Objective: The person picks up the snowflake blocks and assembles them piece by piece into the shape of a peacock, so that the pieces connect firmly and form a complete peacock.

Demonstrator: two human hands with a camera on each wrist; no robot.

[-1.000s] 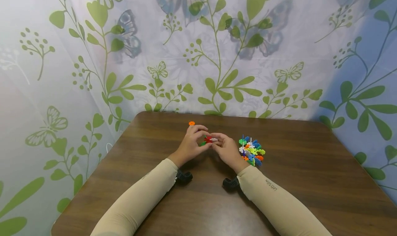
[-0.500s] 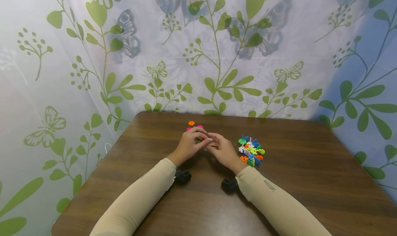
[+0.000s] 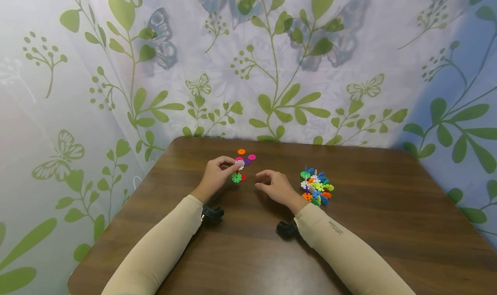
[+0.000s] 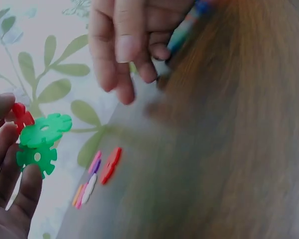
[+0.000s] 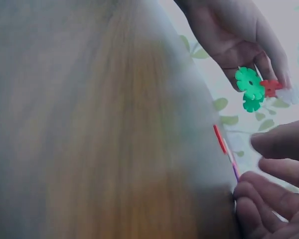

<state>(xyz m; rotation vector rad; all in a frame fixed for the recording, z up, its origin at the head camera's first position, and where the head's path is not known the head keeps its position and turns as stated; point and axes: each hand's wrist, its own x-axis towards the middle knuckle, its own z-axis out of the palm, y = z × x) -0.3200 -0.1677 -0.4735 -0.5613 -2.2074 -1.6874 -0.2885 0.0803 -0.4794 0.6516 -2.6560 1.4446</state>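
My left hand (image 3: pixel 215 176) pinches a small joined group of notched, flower-shaped plastic building discs between thumb and fingers. In it are a white disc (image 3: pixel 239 164), a red disc (image 5: pixel 270 88) and two green discs, one of them (image 4: pixel 46 128) set at an angle to the other. The group is held up over the table, in front of several loose discs. To its right, my right hand (image 3: pixel 277 187) hovers with fingers loosely bent and nothing between them, apart from the group.
Loose discs lie flat beyond the left hand: orange (image 3: pixel 241 151), pink (image 3: pixel 252 157), purple (image 3: pixel 247 161), and a red one (image 4: pixel 110 165). A built cluster of many-coloured discs (image 3: pixel 316 186) stands right of the right hand. A patterned curtain (image 3: pixel 272 70) hangs behind the brown table (image 3: pixel 256 252).
Both hands were together on the disc group. They have separated: the left hand has moved left with the group, and the right hand has let go, staying near its place.
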